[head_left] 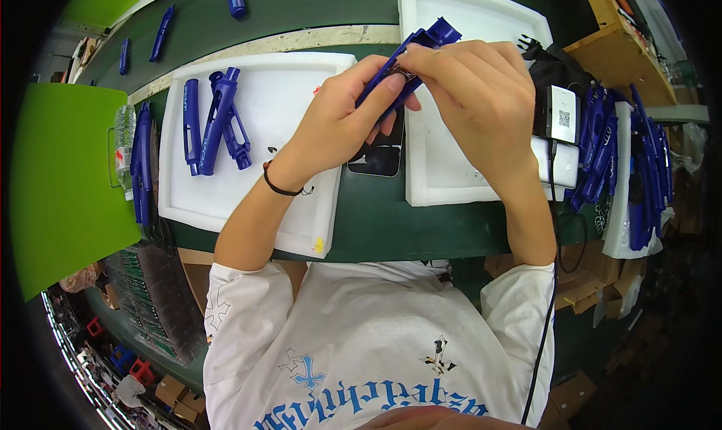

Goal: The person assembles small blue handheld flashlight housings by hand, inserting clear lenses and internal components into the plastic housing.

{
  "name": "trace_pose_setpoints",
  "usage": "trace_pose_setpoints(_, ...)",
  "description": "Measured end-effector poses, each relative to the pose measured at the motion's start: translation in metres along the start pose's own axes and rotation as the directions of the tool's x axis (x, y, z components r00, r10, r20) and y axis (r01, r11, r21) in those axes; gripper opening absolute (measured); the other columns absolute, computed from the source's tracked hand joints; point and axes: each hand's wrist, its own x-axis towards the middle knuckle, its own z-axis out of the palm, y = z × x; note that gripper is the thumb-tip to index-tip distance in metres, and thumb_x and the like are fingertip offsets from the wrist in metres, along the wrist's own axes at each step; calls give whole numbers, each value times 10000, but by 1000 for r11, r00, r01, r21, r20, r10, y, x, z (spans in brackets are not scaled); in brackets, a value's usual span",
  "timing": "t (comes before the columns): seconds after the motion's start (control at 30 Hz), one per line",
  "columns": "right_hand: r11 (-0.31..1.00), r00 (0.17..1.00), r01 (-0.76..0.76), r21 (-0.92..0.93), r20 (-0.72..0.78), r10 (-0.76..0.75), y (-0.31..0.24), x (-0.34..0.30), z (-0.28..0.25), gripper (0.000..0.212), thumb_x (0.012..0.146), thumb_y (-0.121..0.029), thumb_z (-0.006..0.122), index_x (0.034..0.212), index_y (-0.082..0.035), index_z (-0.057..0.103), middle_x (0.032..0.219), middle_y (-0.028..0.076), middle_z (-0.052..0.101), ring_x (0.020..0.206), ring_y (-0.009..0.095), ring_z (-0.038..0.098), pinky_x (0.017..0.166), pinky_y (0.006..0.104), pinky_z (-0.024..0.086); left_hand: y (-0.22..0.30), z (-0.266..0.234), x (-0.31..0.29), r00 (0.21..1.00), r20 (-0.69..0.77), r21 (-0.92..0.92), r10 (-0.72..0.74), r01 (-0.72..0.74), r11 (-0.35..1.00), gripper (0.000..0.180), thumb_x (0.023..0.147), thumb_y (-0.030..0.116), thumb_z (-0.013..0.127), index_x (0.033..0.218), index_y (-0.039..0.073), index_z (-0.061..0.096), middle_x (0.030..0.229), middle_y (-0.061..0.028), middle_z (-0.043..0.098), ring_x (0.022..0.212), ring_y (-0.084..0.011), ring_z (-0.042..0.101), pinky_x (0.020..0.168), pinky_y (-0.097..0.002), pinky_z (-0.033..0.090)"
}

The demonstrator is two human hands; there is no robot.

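My left hand (342,118) is wrapped round a long blue plastic handle housing (440,33), which slants up to the right over the gap between two white foam trays. My right hand (481,84) has its fingertips closed together at the housing's open side. Something small and thin, perhaps wire, shows between the two hands, but the fingers cover most of it. In the left foam tray (259,197) lie several similar blue housings (218,121), some crossed over each other.
A second foam tray (444,185) stands on the right, with a phone (374,161) beside it and white power banks (562,114) with a black cable. Bundled blue housings (598,148) hang at the far right. A clear bottle (124,148) stands left, before a green panel (68,182).
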Motion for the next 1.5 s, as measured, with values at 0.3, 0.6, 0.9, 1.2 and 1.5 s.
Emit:
trace_pose_setpoints(0.3, 914, 967, 189, -360, -95, -237, 9, -3, 25, 295, 694, -142, 804, 988, -151, 780, 1068, -62, 776, 1067, 202, 662, 883, 353, 435, -14, 15, 5, 980, -201, -129, -2, -25, 991, 164, 1096, 184, 503, 1095, 38, 578, 841, -56, 716, 532, -54, 540, 462, -208, 421)
trace_pose_setpoints(0.6, 112, 684, -615, 780, 457, 569, -14, -14, 49, 395, 1081, -356, 547, 1237, 6, 565, 1037, 119, 718, 726, 96, 651, 520, 201, 494, -22, 28, 3, 982, -188, -198, 30, -67, 978, 189, 1100, 189, 503, 1174, 27, 568, 806, -30, 648, 567, -68, 578, 476, -213, 432)
trace_pose_setpoints(0.9, 225, 754, -521, 823, 320, 574, -22, -30, 58, 405, 1129, -382, 401, 1208, -11, 541, 1128, 170, 729, 970, 186, 702, 872, 304, 569, -25, 50, 1, 919, -353, 85, 177, -157, 984, 213, 1065, 127, 531, 1228, 11, 605, 785, -75, 654, 611, -135, 625, 543, -284, 468)
trace_pose_setpoints(1.2, 411, 799, -413, 813, 106, 592, -24, -28, 54, 327, 1135, -299, 401, 1200, -9, 537, 1179, 161, 741, 904, 122, 680, 814, 260, 562, -31, 53, 8, 897, -336, 192, 288, -234, 953, 300, 1087, 102, 500, 1368, 17, 564, 980, -15, 661, 679, -25, 572, 538, -190, 444)
trace_pose_setpoints(1.5, 277, 765, -572, 772, 380, 521, -19, -28, 52, 605, 1126, -493, 252, 1365, -17, 539, 1247, 127, 718, 804, 85, 675, 571, 186, 525, -21, 45, 10, 951, -308, -251, 10, -91, 964, 242, 1099, 269, 526, 1157, 48, 607, 734, 7, 599, 529, -49, 522, 470, -214, 395)
